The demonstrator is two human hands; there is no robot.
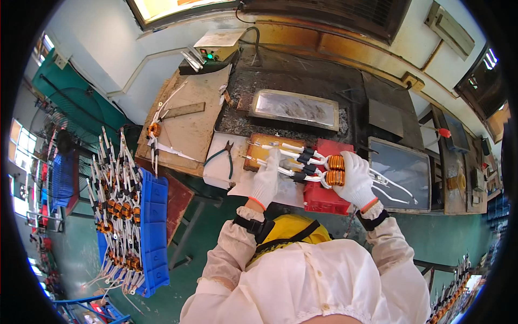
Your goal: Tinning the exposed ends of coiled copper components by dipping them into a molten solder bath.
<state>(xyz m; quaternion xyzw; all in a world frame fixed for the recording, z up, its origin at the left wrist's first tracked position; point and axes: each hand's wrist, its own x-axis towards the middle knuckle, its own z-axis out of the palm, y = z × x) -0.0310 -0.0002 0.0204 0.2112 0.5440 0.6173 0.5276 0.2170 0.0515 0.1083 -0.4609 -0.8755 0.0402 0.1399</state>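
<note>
Two copper-wound ring coils lie side by side over a red block. White-sleeved leads with black sleeves run from them to the left, and more white leads trail out on the right. My right hand, in a white glove, is closed around the right side of the coils. The gloved left hand is closed at the left part of the leads, its fingertips partly hidden among them. Bare lead ends point left above a yellowish wooden block.
Green-handled cutting pliers lie left of my hands. Beyond the work is a shallow metal-framed pot with a silvery surface. A grey tray sits at right. Another coil rests on a board; a blue crate holds several coils.
</note>
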